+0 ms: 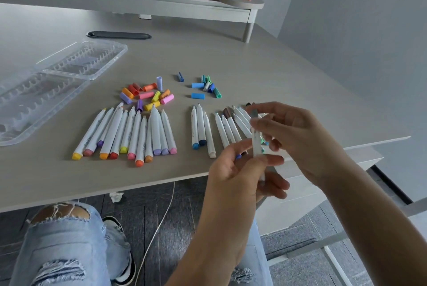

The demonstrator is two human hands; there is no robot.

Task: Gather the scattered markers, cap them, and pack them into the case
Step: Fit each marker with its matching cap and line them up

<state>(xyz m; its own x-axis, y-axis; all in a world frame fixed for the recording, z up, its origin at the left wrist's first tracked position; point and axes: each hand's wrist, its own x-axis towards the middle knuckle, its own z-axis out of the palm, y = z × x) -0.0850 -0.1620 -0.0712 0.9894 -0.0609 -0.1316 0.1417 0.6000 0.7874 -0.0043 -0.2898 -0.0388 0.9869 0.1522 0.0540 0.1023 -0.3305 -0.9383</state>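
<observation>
Over the worktop [231,59] edge, the left hand [240,170] pinched a white marker [256,144] low on its barrel while the right hand [298,137] held a grey cap [254,113] at its tip. Light, rigid, probably slick plastic, it seemed best gripped mid-barrel.

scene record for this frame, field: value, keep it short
left hand: grips the lower part of a white marker
right hand: pinches a grey cap at the marker's top end
case: clear, open, back left on the table
warm caps: loose pile above the left marker row
blue-green caps: loose, further right
</observation>
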